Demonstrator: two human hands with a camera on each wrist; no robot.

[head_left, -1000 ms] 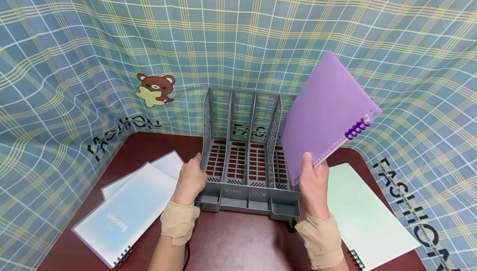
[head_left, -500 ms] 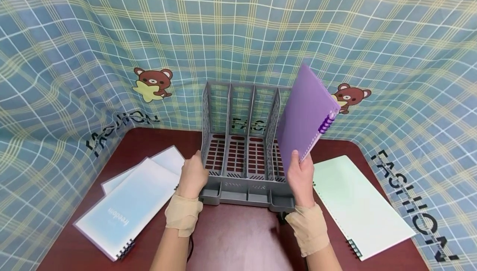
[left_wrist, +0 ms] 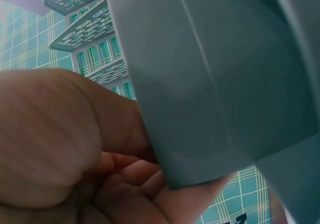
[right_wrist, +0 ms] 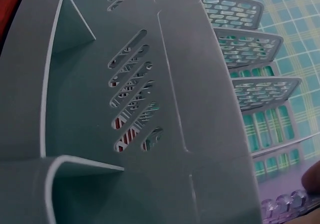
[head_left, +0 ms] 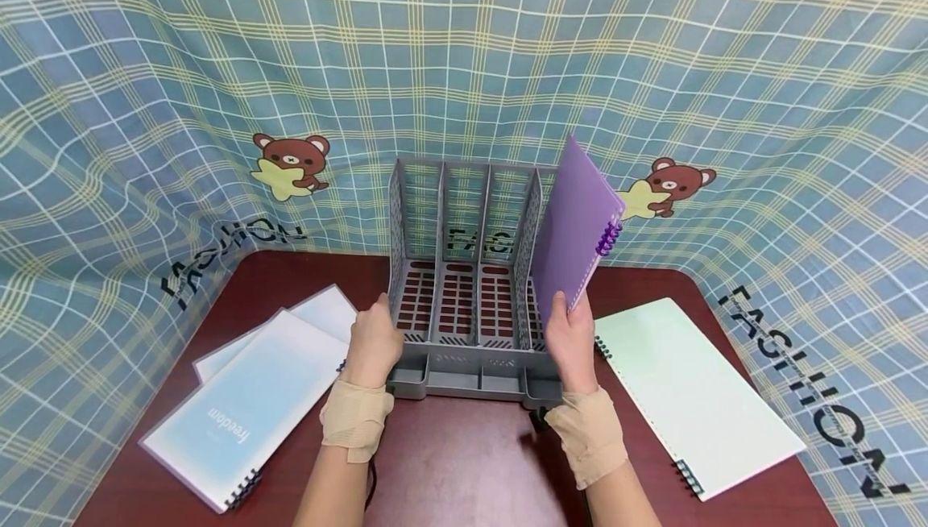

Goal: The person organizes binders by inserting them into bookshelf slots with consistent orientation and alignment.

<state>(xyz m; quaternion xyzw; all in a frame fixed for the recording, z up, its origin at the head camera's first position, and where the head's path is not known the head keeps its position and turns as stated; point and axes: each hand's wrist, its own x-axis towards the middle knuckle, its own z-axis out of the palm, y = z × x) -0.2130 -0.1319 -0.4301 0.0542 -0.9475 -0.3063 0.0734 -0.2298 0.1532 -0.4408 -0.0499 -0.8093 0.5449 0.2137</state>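
Right hand [head_left: 571, 346] pinching purple plastic-covered spiral notebook [head_left: 576, 229], right of frame centre; notebook leaning over rightmost slot [head_left: 537, 335] of grey plastic four-slot file rack [head_left: 464, 362]. Left hand [head_left: 375, 342] gripping rack's front-left edge. Risk: notebook's lower corner possibly snagging on perforated grey divider [head_left: 533, 217] if descending tilted, cover perhaps bending; rack possibly sliding if left hand loosening. Three left slots [head_left: 457, 301] showing no notebooks; right hand hiding notebook's bottom edge, so seating unclear.

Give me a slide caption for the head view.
Right hand holds a purple ring-bound notebook at the rightmost slot of a gray file organizer; left hand grips its left side.
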